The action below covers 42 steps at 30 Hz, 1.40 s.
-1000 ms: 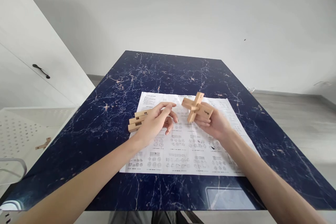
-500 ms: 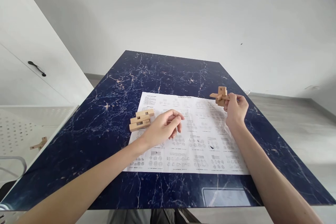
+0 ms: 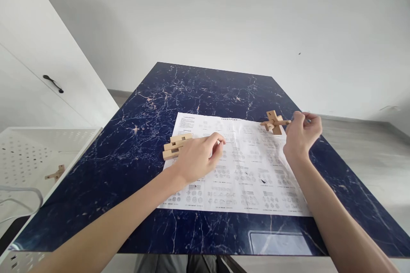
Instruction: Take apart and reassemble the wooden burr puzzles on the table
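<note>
My left hand (image 3: 200, 158) rests over the paper sheet, fingers curled and thumb tip close to the index finger, with nothing visible in it. Just beyond its wrist side lie several notched wooden blocks (image 3: 175, 146), side by side and partly covered by the hand. A wooden interlocking puzzle (image 3: 274, 123) of crossed bars, one marked "2", sits tilted at the sheet's upper right corner. My right hand (image 3: 303, 133) is beside the end of its right-hand bar, fingers curled in; no grip on the bar is visible.
The printed puzzle sheet (image 3: 237, 170) lies on the dark blue marbled table (image 3: 205, 89). A white perforated basket (image 3: 28, 149) at the left holds another wooden piece (image 3: 56, 172). A white cabinet (image 3: 48, 102) stands at the left, and a flat rectangular panel (image 3: 278, 243) is by the front edge.
My right hand has moved right, off the puzzle, which now rests tilted with more of its bar showing. My left hand's fingers have curled further. The view has shifted slightly.
</note>
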### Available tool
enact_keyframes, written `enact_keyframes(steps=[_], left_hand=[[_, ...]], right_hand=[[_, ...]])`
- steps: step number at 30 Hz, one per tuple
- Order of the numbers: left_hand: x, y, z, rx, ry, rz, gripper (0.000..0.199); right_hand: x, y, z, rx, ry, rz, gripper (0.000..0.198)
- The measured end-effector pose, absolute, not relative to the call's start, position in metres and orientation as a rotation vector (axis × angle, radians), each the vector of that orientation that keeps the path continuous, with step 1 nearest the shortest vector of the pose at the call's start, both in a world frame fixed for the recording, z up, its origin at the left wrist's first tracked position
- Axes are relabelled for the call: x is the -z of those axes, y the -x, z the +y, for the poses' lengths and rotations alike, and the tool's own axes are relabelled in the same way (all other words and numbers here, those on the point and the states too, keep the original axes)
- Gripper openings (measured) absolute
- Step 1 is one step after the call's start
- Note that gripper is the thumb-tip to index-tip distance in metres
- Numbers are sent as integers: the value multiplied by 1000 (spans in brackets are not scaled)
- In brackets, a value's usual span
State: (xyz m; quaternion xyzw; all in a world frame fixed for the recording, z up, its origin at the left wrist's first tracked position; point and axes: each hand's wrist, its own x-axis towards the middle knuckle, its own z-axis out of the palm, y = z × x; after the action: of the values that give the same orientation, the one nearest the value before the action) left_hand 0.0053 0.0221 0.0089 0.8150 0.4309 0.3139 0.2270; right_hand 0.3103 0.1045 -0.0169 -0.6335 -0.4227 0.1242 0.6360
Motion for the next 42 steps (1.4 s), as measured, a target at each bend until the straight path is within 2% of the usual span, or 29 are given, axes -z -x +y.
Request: enact_keyframes(steps=[3,7,11,16,18,23,28,31,37,42], left_hand=[[-4,-2,26,-958,-2614,1298,17],[0,6,35,-866,-2821,1499,15],[1,12,39,-649,-2833,1777,41],[-7,15,37,-417,-2753,2038,77],[-11,17,37,-306,-2721,2116,85],[-14,21,39,-159,-2687,2102,73],[-14,23,45,-269,-2702,1964,47],[-12,22,46,-363,-2824,1702,37],[-5,9,35,-458,-2953,886,32],[-7,5,31,-531,-2883,697,42]], right_hand=[[11,-289,91,-238,1359,-1038,17],[10,-254,68,-200,1248,-1473,15],[14,-235,54,-233,1188,-1888,12],[17,-234,53,-380,1235,-2006,12],[18,-234,54,-398,1234,-2021,12],[19,-234,55,-424,1223,-2018,13],[17,-232,54,-444,1217,-2058,13],[17,-231,54,-445,1211,-2081,12],[15,-228,53,-445,1199,-2084,14],[15,-228,53,-463,1207,-2091,18]])
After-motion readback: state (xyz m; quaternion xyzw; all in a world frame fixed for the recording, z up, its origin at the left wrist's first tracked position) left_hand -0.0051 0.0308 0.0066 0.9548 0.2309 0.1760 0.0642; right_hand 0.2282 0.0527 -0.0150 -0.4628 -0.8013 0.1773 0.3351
